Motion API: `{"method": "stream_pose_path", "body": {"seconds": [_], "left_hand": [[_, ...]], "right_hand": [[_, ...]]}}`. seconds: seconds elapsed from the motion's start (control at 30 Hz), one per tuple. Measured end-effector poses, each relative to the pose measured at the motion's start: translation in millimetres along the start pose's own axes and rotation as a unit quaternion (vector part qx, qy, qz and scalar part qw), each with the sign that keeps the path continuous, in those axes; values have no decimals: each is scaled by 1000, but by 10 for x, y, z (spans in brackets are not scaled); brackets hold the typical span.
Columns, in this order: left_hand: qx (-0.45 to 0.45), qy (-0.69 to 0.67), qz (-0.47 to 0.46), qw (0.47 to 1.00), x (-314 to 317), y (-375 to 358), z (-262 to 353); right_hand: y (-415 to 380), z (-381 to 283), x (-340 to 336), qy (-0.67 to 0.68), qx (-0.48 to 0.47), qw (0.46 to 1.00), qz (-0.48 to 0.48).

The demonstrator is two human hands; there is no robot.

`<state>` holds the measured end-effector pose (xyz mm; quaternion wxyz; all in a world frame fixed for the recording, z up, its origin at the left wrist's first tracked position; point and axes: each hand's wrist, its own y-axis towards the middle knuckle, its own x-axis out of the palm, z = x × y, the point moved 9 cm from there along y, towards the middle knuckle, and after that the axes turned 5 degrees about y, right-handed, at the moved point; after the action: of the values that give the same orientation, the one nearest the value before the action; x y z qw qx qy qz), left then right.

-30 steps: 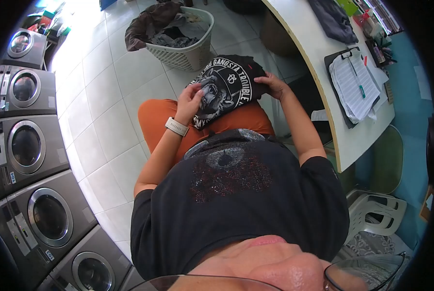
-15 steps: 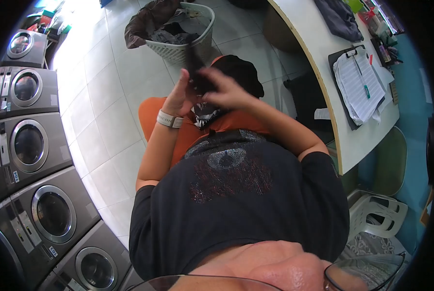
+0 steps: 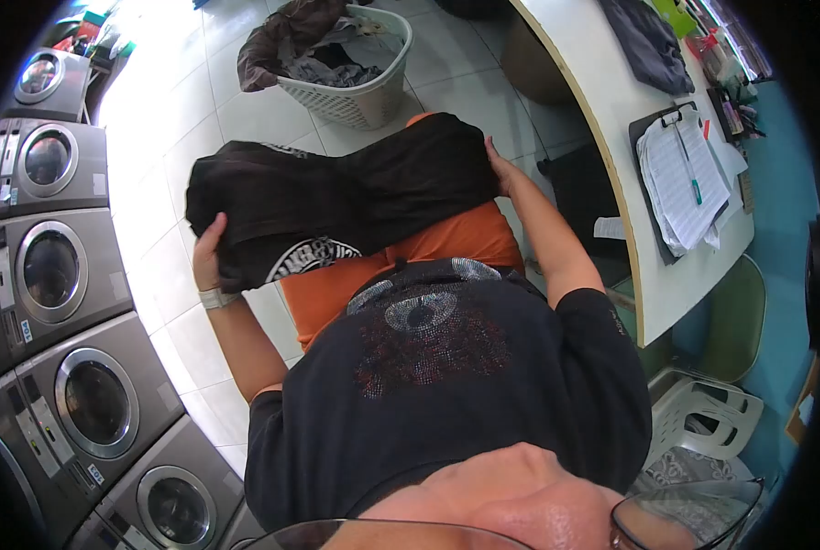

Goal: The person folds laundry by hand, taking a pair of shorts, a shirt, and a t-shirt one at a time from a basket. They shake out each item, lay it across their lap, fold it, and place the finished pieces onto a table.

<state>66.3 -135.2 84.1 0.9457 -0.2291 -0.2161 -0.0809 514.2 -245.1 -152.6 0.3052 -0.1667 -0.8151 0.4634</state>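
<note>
A black T-shirt (image 3: 336, 188) with a white printed emblem and lettering is stretched sideways above my orange-clad lap (image 3: 456, 238). My left hand (image 3: 210, 255), with a pale watch band at the wrist, grips its left end, thumb on top and the other fingers hidden beneath the cloth. At the opposite end, my right hand (image 3: 500, 172) holds the edge with the thumb showing. The cloth sags and creases in the middle between both hands.
Beyond my knees stands a white laundry basket (image 3: 364, 99) heaped with dark and grey clothes. A white table (image 3: 602, 92) to the right bears a clipboard with papers (image 3: 680, 179) and a folded dark garment (image 3: 643, 41). Front-loading machines (image 3: 98, 403) line the left.
My hands were close together over my lap with bunched dark cloth. They have moved far apart, and the black T-shirt is now spread wide between them.
</note>
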Motion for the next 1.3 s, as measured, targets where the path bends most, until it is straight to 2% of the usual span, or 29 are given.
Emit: {"method": "stream_pose_path", "body": {"seconds": [0.03,0.07,0.13,0.27,0.37,0.43,0.5,0.53,0.57,0.63,0.7,0.77,0.83,0.87,0.9,0.93,0.97,1.0,1.03,1.07,1.1,1.13,1.2,1.23,1.3], "left_hand": [[11,-10,14,1000,-146,26,56],[23,-35,7,999,-168,8,128],[35,-58,0,998,-204,-4,230],[58,-49,3,997,-235,-23,333],[34,-43,8,998,-201,0,258],[17,-44,10,999,-199,62,160],[-23,108,15,994,-296,170,8],[-19,190,34,981,-279,186,20],[-19,190,34,981,-235,196,4],[30,276,9,961,-39,192,32],[38,264,-17,964,242,118,86],[11,230,-87,969,691,47,48],[-19,217,-153,964,1208,49,-134],[0,240,-191,952,1510,80,-277],[51,348,-241,904,1829,130,-422],[163,447,-253,842,2160,134,-518],[201,478,-257,815,2334,152,-724],[180,484,-280,809,2415,156,-1003],[148,495,-311,798,2434,136,-1243],[123,514,-339,778,2431,118,-1401],[103,556,-372,736,2379,106,-1538],[103,555,-372,737,2263,160,-1603],[104,623,-296,717,1856,371,-1655],[101,624,-295,717,1742,345,-1657],[259,705,-237,616,1633,114,-1471]], "right_hand": [[-42,57,150,65,44,993,-92],[6,62,84,66,47,992,-94],[47,-182,65,119,-49,975,-182],[-305,-566,-185,112,-94,973,-181],[-702,-712,-301,62,-128,979,-143],[-894,-820,-424,-14,-166,983,-80],[-1022,-891,-403,-39,-197,978,-50],[-1066,-944,-364,-95,-220,971,-20],[-1114,-976,-316,-150,-240,959,9],[-1235,-1006,-70,-199,-267,943,16],[-1264,-965,256,-248,-293,923,21],[-1276,-841,757,-269,-333,900,-80],[-1247,-671,1066,-327,-402,854,-56],[-1245,-457,1151,-365,-266,890,-60],[-1159,-453,1120,-367,-267,889,-61],[-963,-327,1067,-229,-189,945,-138],[-865,-206,1027,-84,-102,969,-210],[-975,-227,1018,49,-83,948,-305],[-977,-286,873,127,-80,946,-287],[-1075,-317,836,157,-96,933,-309],[-1166,-356,792,187,-111,918,-331],[-1144,-355,707,186,-111,918,-331],[-973,-277,468,200,-100,926,-304],[-936,-288,393,202,-98,926,-304],[-794,-176,267,154,-49,953,-255]]}}
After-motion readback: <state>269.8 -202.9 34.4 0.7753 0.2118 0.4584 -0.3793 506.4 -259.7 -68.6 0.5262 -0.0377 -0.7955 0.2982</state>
